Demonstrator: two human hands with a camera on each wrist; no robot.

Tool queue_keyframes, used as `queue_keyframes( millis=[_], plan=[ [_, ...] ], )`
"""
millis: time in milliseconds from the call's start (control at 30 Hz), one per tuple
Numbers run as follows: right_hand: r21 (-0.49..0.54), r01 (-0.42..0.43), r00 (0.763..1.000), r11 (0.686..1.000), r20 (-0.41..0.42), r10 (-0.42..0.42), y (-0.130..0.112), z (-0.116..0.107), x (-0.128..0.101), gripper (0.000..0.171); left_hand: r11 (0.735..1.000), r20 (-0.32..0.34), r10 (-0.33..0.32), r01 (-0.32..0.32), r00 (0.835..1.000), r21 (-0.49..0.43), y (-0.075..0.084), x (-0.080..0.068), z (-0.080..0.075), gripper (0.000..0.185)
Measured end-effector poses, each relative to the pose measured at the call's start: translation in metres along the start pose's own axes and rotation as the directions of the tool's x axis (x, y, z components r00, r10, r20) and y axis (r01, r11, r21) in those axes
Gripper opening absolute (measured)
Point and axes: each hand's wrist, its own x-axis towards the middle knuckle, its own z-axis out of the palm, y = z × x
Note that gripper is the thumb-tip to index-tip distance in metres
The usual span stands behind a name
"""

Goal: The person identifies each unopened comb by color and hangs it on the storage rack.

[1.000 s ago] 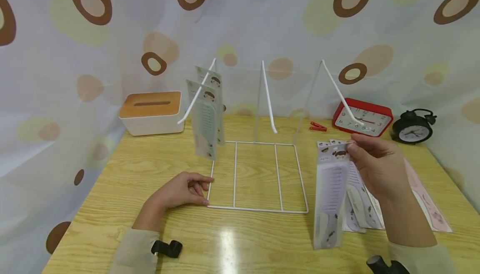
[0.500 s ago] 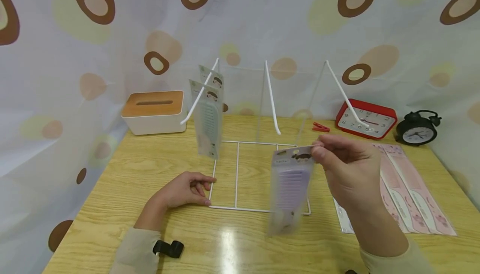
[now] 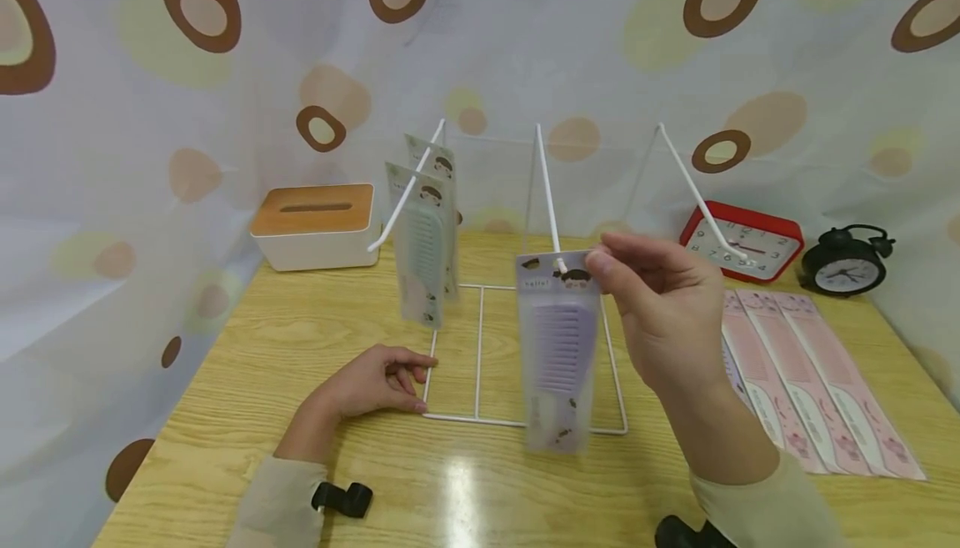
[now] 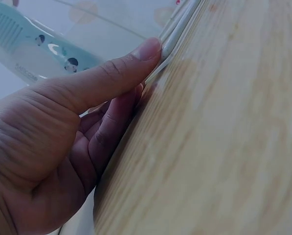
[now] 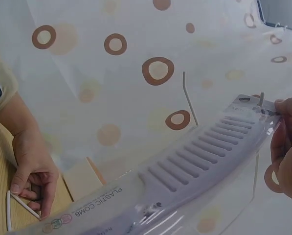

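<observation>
My right hand (image 3: 660, 306) pinches the top of a packaged purple comb (image 3: 558, 348), its header card right at the tip of the middle hook (image 3: 547, 193) of a white wire rack (image 3: 525, 356). In the right wrist view the purple comb (image 5: 185, 171) hangs from my fingers (image 5: 287, 142) at that hook tip. Two packaged green combs (image 3: 423, 239) hang on the left hook. My left hand (image 3: 375, 381) rests on the table, its thumb (image 4: 121, 73) pressing the rack's front left corner (image 4: 177, 29).
Several pink packaged combs (image 3: 810, 389) lie flat on the wooden table (image 3: 225, 414) at the right. A tissue box (image 3: 315, 223) stands back left; a red clock (image 3: 742, 239), a black alarm clock (image 3: 843, 264) back right. A patterned curtain hangs behind.
My right hand lifted the purple comb from the pile at the right and carried it left and up to the middle hook's tip. The left hand stayed at the rack's corner.
</observation>
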Motion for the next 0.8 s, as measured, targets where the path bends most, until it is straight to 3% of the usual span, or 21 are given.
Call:
queue_keyframes(
  millis=[167, 367, 800],
  plan=[
    [-0.124, -0.088, 0.989, 0.988, -0.130, 0.072, 0.007, -0.001, 0.012, 0.024, 1.000, -0.005, -0.003, 0.003, 1.000, 0.003, 0.001, 0.000, 0.000, 0.062],
    [-0.249, -0.116, 0.976, 0.961, -0.206, 0.065, 0.024, -0.006, 0.038, 0.023, 1.000, -0.006, -0.004, 0.004, 1.000, -0.004, 0.002, -0.002, 0.000, 0.063],
    [-0.237, -0.189, 0.959, 0.953, -0.255, 0.127, 0.051, -0.021, 0.095, 0.015, 1.000, -0.017, -0.001, 0.001, 1.000, 0.020, 0.002, -0.002, 0.000, 0.062]
  ],
)
